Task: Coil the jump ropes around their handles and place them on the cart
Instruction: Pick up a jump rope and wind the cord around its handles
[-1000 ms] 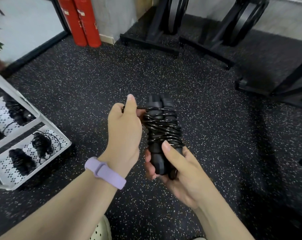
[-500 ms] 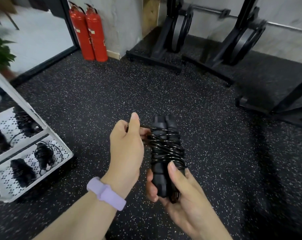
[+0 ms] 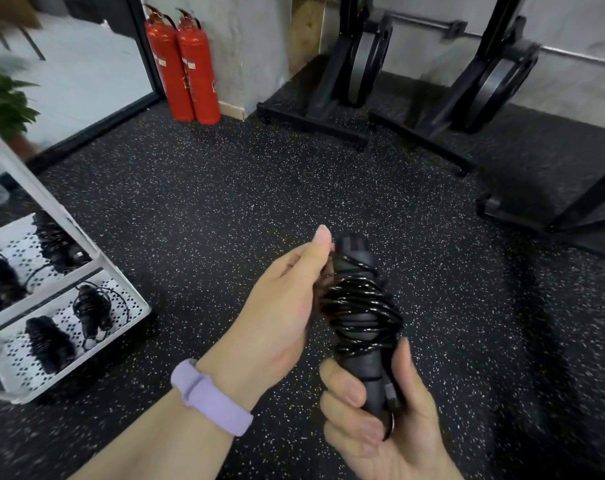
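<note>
A black jump rope [image 3: 359, 306] is wound in glossy loops around its two black handles, held upright in front of me. My right hand [image 3: 380, 420] grips the lower ends of the handles, thumb along their right side. My left hand [image 3: 280, 313], with a lilac wristband, pinches the rope at the left of the coil near the handles' top; the fingertips are hidden behind the hand. At the left stands the white perforated cart [image 3: 127, 327], with coiled black ropes [image 3: 91, 310] lying on its lower shelves.
Two red fire extinguishers [image 3: 186, 67] stand against the far wall. Black weight racks [image 3: 356, 71] with plates line the back and right. A potted plant [image 3: 3, 98] is at far left. Speckled black rubber floor lies between me and the cart.
The view has tilted up and the bundle has leaned to the right in my right hand. My left hand has closed in against the coil's upper left.
</note>
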`<state>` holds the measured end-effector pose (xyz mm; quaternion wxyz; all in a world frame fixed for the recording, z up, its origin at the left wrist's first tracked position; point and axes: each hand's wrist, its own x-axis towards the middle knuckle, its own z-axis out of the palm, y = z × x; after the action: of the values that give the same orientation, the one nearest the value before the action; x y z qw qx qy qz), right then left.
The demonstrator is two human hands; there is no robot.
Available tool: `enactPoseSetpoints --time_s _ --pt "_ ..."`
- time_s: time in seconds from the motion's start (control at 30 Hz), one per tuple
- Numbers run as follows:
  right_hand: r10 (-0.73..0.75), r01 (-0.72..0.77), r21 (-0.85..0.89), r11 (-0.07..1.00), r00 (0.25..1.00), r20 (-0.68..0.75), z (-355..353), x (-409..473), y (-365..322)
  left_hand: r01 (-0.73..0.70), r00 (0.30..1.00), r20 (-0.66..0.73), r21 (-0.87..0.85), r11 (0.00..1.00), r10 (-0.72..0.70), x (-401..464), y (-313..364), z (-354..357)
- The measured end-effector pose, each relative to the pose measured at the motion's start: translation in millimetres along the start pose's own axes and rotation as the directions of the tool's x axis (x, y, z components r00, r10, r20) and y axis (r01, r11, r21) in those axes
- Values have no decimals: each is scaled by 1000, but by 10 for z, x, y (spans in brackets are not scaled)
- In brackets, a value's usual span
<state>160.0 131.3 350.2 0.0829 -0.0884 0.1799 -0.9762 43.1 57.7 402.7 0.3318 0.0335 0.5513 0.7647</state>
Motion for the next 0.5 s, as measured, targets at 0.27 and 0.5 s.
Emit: enactPoseSetpoints --time_s 0.27,0.5 --pt "178 -165 109 980 976 -125 -187 22 8 -152 965 -184 186 971 186 12 -17 -18" --pt "-323 -335 -906 258 854 -408 180 38 -199 -321 769 -226 672 667 598 -30 -98 -50"
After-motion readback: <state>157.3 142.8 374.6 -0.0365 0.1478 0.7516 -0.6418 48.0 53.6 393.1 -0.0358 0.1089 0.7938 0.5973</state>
